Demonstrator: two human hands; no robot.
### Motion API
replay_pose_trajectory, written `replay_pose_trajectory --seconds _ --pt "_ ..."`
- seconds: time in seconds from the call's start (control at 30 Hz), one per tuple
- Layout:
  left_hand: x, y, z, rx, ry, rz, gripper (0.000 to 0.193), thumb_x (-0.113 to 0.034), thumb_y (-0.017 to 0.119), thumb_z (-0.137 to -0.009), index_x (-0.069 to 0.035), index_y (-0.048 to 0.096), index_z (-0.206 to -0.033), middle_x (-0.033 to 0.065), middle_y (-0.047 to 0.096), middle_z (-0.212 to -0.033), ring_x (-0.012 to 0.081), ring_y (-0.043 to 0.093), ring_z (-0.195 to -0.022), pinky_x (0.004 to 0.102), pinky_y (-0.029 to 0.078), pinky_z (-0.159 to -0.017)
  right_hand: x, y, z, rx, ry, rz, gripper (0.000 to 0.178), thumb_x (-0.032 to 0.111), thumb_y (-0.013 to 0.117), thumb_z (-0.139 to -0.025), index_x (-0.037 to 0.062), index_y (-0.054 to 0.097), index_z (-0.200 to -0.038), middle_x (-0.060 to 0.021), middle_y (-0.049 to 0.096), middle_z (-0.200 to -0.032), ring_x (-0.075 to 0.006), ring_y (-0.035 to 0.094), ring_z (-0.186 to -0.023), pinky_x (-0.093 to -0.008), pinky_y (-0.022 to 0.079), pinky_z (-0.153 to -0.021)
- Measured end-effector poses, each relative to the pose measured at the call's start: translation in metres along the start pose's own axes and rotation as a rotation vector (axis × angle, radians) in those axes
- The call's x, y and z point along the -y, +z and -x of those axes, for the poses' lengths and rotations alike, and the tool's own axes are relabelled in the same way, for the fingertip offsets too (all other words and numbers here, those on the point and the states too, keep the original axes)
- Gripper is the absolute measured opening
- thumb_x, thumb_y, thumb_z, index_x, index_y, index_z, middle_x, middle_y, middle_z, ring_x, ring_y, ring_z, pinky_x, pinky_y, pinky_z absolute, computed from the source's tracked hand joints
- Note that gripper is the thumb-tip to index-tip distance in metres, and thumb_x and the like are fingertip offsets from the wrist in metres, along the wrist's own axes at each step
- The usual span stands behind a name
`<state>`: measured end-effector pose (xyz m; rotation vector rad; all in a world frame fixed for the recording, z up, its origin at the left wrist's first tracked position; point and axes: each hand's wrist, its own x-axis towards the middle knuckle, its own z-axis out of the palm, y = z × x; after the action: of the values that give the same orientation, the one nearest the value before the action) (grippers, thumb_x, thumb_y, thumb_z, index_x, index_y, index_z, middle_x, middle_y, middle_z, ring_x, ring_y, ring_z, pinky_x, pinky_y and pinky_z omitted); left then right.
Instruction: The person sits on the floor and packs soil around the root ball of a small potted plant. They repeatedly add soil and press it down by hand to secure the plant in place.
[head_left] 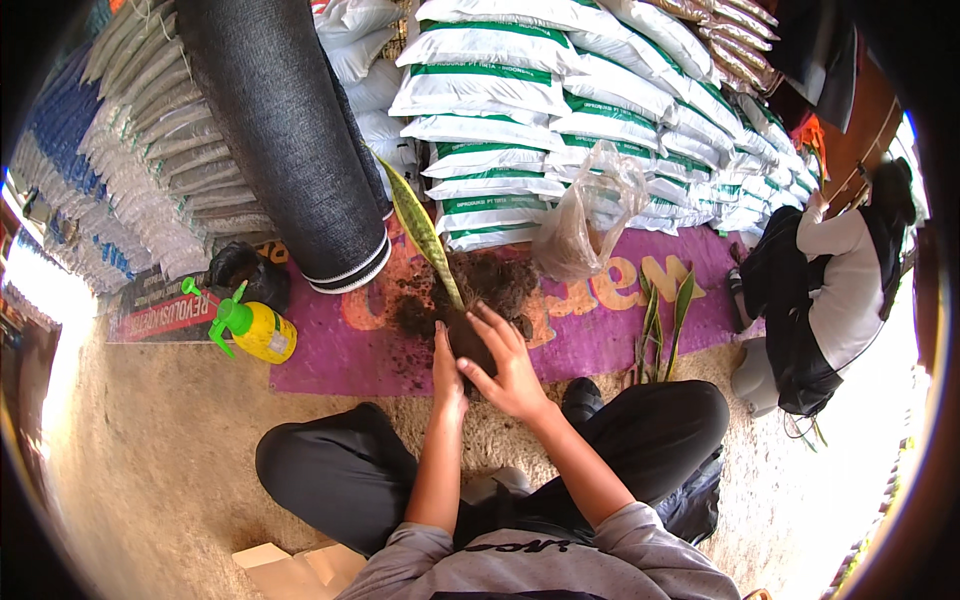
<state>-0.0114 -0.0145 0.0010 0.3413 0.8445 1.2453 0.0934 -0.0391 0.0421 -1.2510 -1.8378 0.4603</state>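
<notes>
A snake plant (pixel 422 225) with one long yellow-edged green leaf stands between my hands, its leaf tilted to the upper left. My left hand (pixel 447 368) presses the left side of its dark brown base (pixel 470 340). From the right, my right hand (pixel 508 368) curves over the same base, fingers spread along it. I cannot tell whether this base is bare soil or a small dark pot. Just behind lies a heap of loose dark soil (pixel 500 277) on the purple banner (pixel 320 365).
A yellow spray bottle (pixel 268 333) with green nozzle stands left, near a big black roll (pixel 285 130). A clear plastic bag (pixel 590 225) sits before stacked white sacks (pixel 490 90). More snake plants (pixel 665 325) lie right. Another person (pixel 845 260) crouches far right. Cardboard (pixel 300 572) lies lower left.
</notes>
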Motion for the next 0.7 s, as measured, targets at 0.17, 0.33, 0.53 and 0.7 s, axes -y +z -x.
replay_pose_trajectory --seconds 0.17,0.33,0.53,0.7 --pt "-0.004 0.003 -0.004 0.051 0.027 -0.028 0.066 -0.058 0.033 -0.09 -0.005 0.044 -0.129 0.0111 0.052 -0.121 0.0234 0.053 -0.108 0.0376 0.042 -0.094 -0.017 0.007 -0.001 -0.347 0.296 -0.601 0.052 0.016 0.071 -0.075 -0.0026 0.052 -0.119 -0.0176 0.056 -0.117 -0.0261 0.053 -0.111 -0.0365 0.039 -0.096" --pt "0.006 0.009 -0.003 0.119 -0.066 0.121 0.064 -0.058 0.034 -0.09 -0.006 0.048 -0.125 0.0113 0.055 -0.118 0.0238 0.056 -0.104 0.037 0.044 -0.092 -0.02 0.018 0.012 -0.288 0.198 -0.34 0.054 0.032 0.054 -0.086 0.0016 0.043 -0.13 -0.0187 0.038 -0.138 -0.0322 0.033 -0.13 -0.0472 0.017 -0.108" --pt "0.014 -0.001 -0.003 0.267 -0.045 0.12 0.051 -0.042 0.049 -0.091 -0.002 0.049 -0.122 0.0117 0.057 -0.117 0.0219 0.058 -0.101 0.035 0.047 -0.089 -0.01 0.01 0.015 -0.237 0.112 -0.1 0.063 0.045 0.047 -0.087 0.0036 0.038 -0.134 -0.0168 0.022 -0.148 -0.0367 0.013 -0.138 -0.0615 -0.001 -0.105" --pt "0.008 0.005 -0.004 0.106 -0.129 0.139 0.051 -0.044 0.046 -0.092 -0.002 0.051 -0.12 0.0125 0.059 -0.114 0.0233 0.059 -0.101 0.0363 0.046 -0.09 -0.009 -0.01 0.004 -0.091 0.256 -0.152 0.068 0.051 0.028 -0.093 0.0112 0.014 -0.146 -0.0121 0.004 -0.153 -0.0359 -0.001 -0.14 -0.0576 -0.004 -0.106"
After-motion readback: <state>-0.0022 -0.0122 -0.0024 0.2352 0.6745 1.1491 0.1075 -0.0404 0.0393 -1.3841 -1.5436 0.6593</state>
